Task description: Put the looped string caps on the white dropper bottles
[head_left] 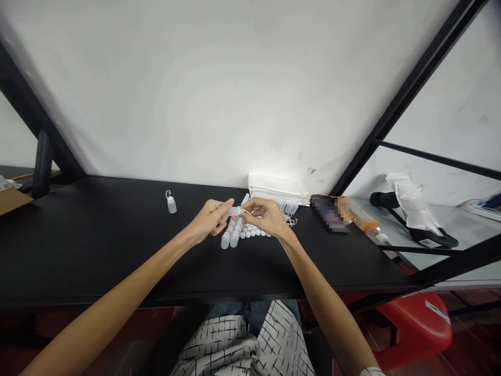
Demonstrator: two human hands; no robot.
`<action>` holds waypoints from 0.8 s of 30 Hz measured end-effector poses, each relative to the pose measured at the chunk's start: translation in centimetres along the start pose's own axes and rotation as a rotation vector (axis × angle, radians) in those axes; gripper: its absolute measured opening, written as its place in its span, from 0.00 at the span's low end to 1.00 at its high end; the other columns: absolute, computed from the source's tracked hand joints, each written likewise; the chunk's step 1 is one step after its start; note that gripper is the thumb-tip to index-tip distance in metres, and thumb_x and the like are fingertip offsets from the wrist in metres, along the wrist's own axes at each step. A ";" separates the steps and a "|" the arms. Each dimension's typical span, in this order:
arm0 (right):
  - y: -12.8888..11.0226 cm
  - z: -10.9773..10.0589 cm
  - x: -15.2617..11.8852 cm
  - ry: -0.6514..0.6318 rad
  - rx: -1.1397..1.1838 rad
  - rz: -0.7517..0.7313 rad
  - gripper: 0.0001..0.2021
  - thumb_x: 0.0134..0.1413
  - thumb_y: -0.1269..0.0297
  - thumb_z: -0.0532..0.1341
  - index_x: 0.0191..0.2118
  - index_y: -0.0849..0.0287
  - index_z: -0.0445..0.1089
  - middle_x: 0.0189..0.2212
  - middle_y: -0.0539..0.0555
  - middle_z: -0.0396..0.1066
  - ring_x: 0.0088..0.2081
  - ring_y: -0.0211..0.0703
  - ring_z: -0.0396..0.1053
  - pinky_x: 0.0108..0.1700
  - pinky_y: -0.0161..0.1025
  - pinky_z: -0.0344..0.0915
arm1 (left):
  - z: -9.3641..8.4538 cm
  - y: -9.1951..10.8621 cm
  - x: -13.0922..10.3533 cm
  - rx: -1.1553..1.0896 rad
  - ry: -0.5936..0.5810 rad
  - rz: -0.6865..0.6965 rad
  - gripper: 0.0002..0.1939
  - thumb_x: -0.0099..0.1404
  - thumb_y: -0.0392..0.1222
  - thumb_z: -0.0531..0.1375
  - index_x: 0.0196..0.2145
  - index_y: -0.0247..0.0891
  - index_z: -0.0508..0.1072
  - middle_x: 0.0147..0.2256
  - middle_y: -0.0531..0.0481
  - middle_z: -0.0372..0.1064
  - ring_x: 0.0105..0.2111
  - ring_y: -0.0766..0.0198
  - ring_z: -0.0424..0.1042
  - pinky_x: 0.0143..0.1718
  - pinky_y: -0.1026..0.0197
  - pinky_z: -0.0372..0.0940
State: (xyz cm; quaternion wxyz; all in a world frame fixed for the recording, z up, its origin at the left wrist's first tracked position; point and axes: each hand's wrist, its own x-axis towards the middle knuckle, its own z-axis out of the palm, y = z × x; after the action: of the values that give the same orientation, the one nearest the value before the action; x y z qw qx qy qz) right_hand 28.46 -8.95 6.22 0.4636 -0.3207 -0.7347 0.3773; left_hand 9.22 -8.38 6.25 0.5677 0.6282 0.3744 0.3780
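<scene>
1. A small translucent white dropper bottle (235, 211) lies level, long axis running left to right, held above the black counter (97, 245).
2. The left hand (209, 219) grips its body; the right hand (266, 215) pinches its tip end.
3. Just below the grip sits a cluster of like bottles (235, 235); a lone capped bottle (171, 202) stands well left.

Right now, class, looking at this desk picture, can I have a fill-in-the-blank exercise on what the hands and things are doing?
1. The left hand and right hand together hold one small ____ bottle.
2. A single capped bottle stands apart on the ____ desk.
3. More small bottles lie in a cluster just ____ the hands.
4. The orange tube lies to the ____ of the hands.

Missing words: white; black; below; right
</scene>
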 end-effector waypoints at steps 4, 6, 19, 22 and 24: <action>-0.4 0.1 -0.1 -0.009 -0.023 -0.028 0.09 0.49 0.62 0.69 0.34 0.61 0.74 0.27 0.52 0.75 0.28 0.40 0.75 0.31 0.36 0.72 | 0.1 0.3 -0.2 0.030 0.021 -0.013 0.28 0.67 0.60 0.52 0.22 0.33 0.68 0.13 0.62 0.39 0.10 0.76 0.42 0.12 0.68 0.38; -0.4 0.1 0.0 0.000 -0.004 0.004 0.10 0.48 0.61 0.69 0.34 0.62 0.74 0.25 0.52 0.75 0.27 0.40 0.75 0.31 0.36 0.72 | 0.0 0.5 -0.3 0.147 0.070 0.075 0.27 0.68 0.58 0.52 0.23 0.32 0.69 0.13 0.60 0.43 0.11 0.74 0.47 0.13 0.67 0.44; -1.1 -1.6 0.2 -0.009 0.298 0.280 0.15 0.43 0.57 0.72 0.30 0.66 0.75 0.24 0.55 0.75 0.22 0.41 0.74 0.24 0.37 0.74 | -0.3 -1.1 -0.1 0.824 0.193 0.631 0.14 0.70 0.46 0.52 0.46 0.36 0.70 0.36 0.49 0.71 0.25 0.69 0.63 0.28 0.66 0.60; -1.0 -1.5 0.3 -0.016 0.319 0.286 0.15 0.42 0.57 0.72 0.30 0.66 0.76 0.24 0.55 0.75 0.22 0.41 0.74 0.23 0.37 0.74 | -0.2 -1.0 -0.2 0.716 0.169 0.592 0.14 0.70 0.48 0.53 0.43 0.35 0.71 0.31 0.51 0.69 0.23 0.70 0.61 0.27 0.66 0.59; -1.0 -1.5 0.3 -0.018 0.326 0.293 0.15 0.41 0.57 0.73 0.29 0.66 0.76 0.24 0.55 0.75 0.22 0.40 0.74 0.24 0.37 0.75 | 0.0 -0.9 -0.3 0.662 0.155 0.574 0.15 0.70 0.48 0.53 0.42 0.34 0.71 0.28 0.53 0.66 0.22 0.70 0.60 0.26 0.66 0.59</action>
State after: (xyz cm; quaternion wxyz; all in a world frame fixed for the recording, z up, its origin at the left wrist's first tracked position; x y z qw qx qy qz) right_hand 29.59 -8.82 7.64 0.4431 -0.3414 -0.6138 0.5571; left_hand 9.06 -8.59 5.30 0.1783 0.8244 0.3272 0.4261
